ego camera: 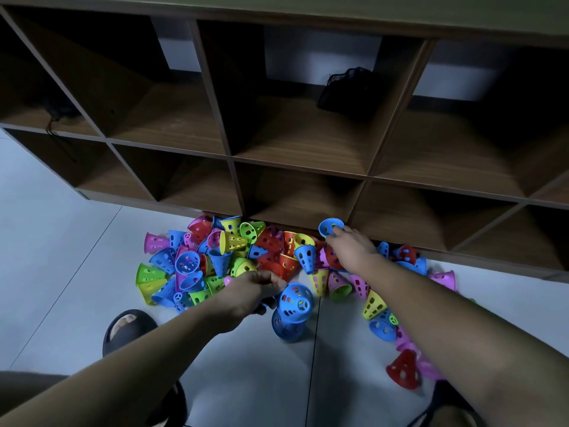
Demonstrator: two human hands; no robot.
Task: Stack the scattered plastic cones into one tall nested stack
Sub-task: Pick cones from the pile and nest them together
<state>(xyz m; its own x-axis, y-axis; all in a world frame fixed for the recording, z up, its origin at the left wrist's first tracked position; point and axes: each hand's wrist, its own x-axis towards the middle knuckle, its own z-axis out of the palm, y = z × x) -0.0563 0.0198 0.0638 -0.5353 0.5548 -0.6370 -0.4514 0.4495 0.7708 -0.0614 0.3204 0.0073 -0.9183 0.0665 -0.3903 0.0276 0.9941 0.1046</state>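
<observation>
the left hand (252, 288) grips a short blue stack (292, 309) above the floor (61, 241); the right hand (351, 245) pinches a blue cone (330, 227) over the pile (234, 257). a tilted drop could jam it crooked on the stack.

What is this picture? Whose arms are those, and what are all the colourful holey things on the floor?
There is no robot here, just a person. A camera on their head looks down, so you see their own two arms, much as they do.

The colourful things are plastic cones with holes, lying in a messy pile on the pale floor, in front of a brown shelf with square cubbies. One cubby holds a dark bag.

The left hand holds blue cones fitted together, the start of a stack. The right hand reaches to the pile's far edge and holds one blue cone. A foot in a dark sandal shows at the lower left.
</observation>
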